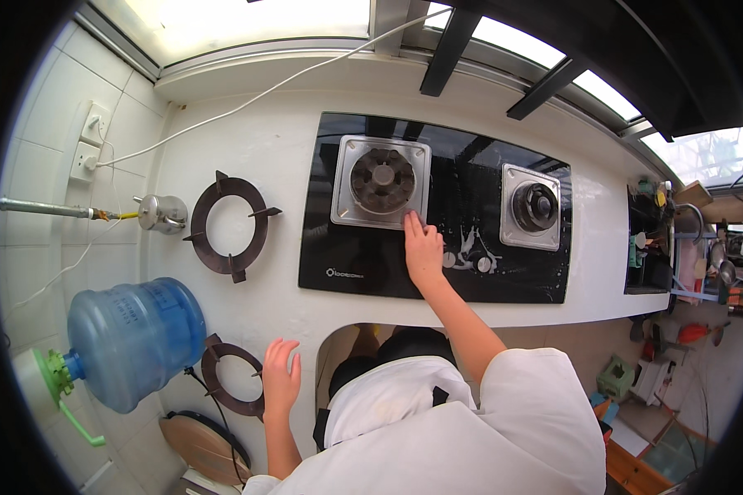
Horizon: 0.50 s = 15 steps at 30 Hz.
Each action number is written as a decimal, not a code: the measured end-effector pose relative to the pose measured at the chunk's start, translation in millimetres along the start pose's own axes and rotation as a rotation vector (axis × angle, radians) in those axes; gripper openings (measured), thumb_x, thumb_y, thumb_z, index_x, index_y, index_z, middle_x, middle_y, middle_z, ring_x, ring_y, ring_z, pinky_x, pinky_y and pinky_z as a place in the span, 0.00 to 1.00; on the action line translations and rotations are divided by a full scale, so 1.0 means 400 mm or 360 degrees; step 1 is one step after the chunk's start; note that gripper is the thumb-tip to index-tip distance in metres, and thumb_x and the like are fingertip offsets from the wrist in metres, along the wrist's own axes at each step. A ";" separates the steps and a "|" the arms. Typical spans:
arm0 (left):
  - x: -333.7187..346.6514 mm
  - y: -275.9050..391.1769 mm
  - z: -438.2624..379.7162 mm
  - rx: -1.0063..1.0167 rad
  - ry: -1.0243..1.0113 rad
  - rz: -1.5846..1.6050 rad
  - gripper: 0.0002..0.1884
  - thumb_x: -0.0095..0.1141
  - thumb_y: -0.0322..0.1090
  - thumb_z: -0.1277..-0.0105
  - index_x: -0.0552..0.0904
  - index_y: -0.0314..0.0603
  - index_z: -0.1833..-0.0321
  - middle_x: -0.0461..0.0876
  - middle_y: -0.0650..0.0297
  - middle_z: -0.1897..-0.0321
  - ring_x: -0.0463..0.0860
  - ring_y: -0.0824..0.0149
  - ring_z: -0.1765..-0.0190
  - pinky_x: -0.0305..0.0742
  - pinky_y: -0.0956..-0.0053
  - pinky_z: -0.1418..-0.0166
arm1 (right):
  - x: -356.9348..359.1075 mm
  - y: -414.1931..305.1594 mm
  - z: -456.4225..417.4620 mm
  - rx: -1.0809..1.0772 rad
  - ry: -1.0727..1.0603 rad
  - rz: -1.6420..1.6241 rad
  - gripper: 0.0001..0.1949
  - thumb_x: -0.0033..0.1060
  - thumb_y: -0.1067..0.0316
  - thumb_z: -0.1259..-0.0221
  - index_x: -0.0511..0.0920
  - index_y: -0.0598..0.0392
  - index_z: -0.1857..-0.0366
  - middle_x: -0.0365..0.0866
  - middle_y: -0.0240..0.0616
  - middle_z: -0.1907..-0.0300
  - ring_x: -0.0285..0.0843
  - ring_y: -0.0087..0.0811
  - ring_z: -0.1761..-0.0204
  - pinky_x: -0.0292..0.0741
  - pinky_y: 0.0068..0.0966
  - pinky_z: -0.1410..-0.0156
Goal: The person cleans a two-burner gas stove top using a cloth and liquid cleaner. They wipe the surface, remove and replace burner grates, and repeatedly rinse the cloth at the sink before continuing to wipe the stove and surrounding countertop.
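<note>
My right hand point(425, 246) reaches over a black glass gas hob point(371, 253). Its fingertips press on the lower right corner of the square metal drip tray point(342, 210) around the left burner point(384, 176). A small dark patch shows under the fingertips; whether it is a scrubber or cloth is unclear. White suds point(469, 244) lie on the glass by two control knobs, right of this hand. My left hand point(282, 374) is empty, fingers apart, over the right edge of a brown pan support ring point(213, 378) on the white counter.
Another pan support point(199, 232) and a small steel kettle point(161, 213) stand left of the hob. A blue water bottle point(136, 340) lies below them. The right burner point(535, 207) lacks its ring. A white cable point(272, 88) crosses above; a dark range hood point(594, 62) overhangs the right.
</note>
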State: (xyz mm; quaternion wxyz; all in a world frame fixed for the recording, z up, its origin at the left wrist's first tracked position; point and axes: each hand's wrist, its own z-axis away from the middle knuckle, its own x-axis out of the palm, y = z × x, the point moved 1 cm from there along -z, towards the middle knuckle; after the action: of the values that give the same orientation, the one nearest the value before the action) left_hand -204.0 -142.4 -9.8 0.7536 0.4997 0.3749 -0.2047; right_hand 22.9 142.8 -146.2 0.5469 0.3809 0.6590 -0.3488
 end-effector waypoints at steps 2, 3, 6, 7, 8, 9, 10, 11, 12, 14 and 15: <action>0.001 -0.012 0.016 -0.0011 0.0021 -0.0028 0.12 0.56 0.24 0.33 0.82 0.35 0.48 0.83 0.50 0.48 0.75 0.44 0.34 0.71 0.55 0.32 | 0.005 -0.022 0.009 0.0029 -0.0011 0.0149 0.29 0.57 0.71 0.44 0.73 0.59 0.33 0.72 0.36 0.29 0.73 0.36 0.56 0.73 0.31 0.48; 0.004 -0.008 0.012 -0.0009 0.0015 -0.0006 0.12 0.56 0.24 0.33 0.82 0.34 0.48 0.83 0.50 0.48 0.75 0.44 0.34 0.71 0.55 0.32 | 0.016 -0.059 0.007 0.0077 -0.0025 0.0205 0.29 0.57 0.70 0.43 0.73 0.60 0.33 0.72 0.38 0.29 0.72 0.35 0.56 0.72 0.31 0.47; 0.020 0.027 -0.014 0.0029 -0.0013 0.0063 0.11 0.56 0.24 0.33 0.82 0.34 0.48 0.83 0.51 0.48 0.75 0.45 0.34 0.71 0.55 0.32 | 0.043 -0.173 -0.023 -0.0089 0.0011 0.0036 0.28 0.57 0.70 0.43 0.74 0.62 0.34 0.72 0.41 0.30 0.72 0.36 0.56 0.73 0.31 0.46; 0.021 0.045 -0.028 0.0059 -0.0020 0.0084 0.11 0.56 0.24 0.33 0.82 0.34 0.48 0.83 0.51 0.48 0.75 0.45 0.34 0.71 0.55 0.32 | 0.045 -0.186 -0.031 -0.0138 0.0049 -0.0036 0.28 0.57 0.70 0.43 0.74 0.61 0.34 0.72 0.41 0.30 0.72 0.36 0.57 0.73 0.31 0.46; 0.023 0.056 -0.037 0.0090 -0.0029 0.0105 0.11 0.56 0.24 0.33 0.82 0.34 0.49 0.83 0.51 0.48 0.75 0.45 0.34 0.71 0.55 0.32 | 0.044 -0.171 -0.033 -0.0156 -0.0021 -0.0047 0.28 0.58 0.71 0.43 0.74 0.60 0.35 0.73 0.40 0.31 0.72 0.36 0.57 0.73 0.32 0.46; 0.023 0.049 -0.038 0.0089 -0.0011 0.0097 0.11 0.56 0.24 0.33 0.82 0.34 0.49 0.83 0.51 0.48 0.75 0.45 0.34 0.71 0.55 0.32 | 0.049 -0.145 -0.029 -0.0190 -0.0003 -0.0132 0.28 0.58 0.71 0.44 0.75 0.59 0.35 0.74 0.39 0.31 0.72 0.36 0.57 0.73 0.31 0.47; 0.026 0.035 -0.034 0.0084 0.0010 0.0091 0.11 0.56 0.24 0.32 0.82 0.34 0.49 0.83 0.51 0.48 0.75 0.45 0.34 0.71 0.55 0.32 | 0.048 -0.109 -0.019 -0.0196 -0.0008 -0.0078 0.28 0.59 0.70 0.44 0.75 0.58 0.35 0.74 0.37 0.31 0.72 0.36 0.57 0.73 0.31 0.47; 0.027 0.020 -0.028 0.0077 0.0032 0.0086 0.11 0.56 0.24 0.32 0.82 0.34 0.49 0.83 0.51 0.48 0.75 0.45 0.34 0.71 0.55 0.32 | 0.044 -0.066 -0.008 -0.0203 -0.0014 -0.0025 0.28 0.59 0.70 0.44 0.75 0.58 0.35 0.74 0.35 0.31 0.72 0.36 0.57 0.73 0.32 0.47; 0.028 0.006 -0.020 0.0047 0.0048 0.0068 0.11 0.56 0.24 0.32 0.82 0.34 0.49 0.83 0.50 0.48 0.76 0.45 0.34 0.71 0.55 0.32 | 0.035 -0.015 -0.004 -0.0175 -0.0073 0.0048 0.28 0.59 0.70 0.44 0.75 0.57 0.35 0.74 0.34 0.30 0.73 0.36 0.56 0.72 0.32 0.48; 0.027 -0.023 0.002 -0.0019 0.0076 0.0033 0.11 0.56 0.24 0.32 0.82 0.34 0.49 0.83 0.50 0.48 0.76 0.45 0.35 0.71 0.55 0.32 | -0.016 0.067 -0.014 -0.0221 -0.0192 0.0194 0.27 0.58 0.69 0.42 0.76 0.53 0.35 0.75 0.29 0.30 0.73 0.35 0.56 0.71 0.31 0.48; 0.026 -0.031 0.009 -0.0030 0.0065 0.0026 0.11 0.56 0.24 0.32 0.82 0.33 0.49 0.83 0.50 0.48 0.76 0.45 0.35 0.71 0.55 0.32 | -0.030 0.087 -0.025 -0.0314 -0.0222 0.0228 0.26 0.57 0.68 0.41 0.77 0.52 0.35 0.75 0.27 0.30 0.73 0.34 0.56 0.70 0.31 0.49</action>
State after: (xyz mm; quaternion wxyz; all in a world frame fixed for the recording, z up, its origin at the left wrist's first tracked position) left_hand -204.5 -150.1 -24.6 0.7521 0.4996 0.3881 -0.1846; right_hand 50.3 166.3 -134.4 0.6496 0.3462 0.6216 -0.2681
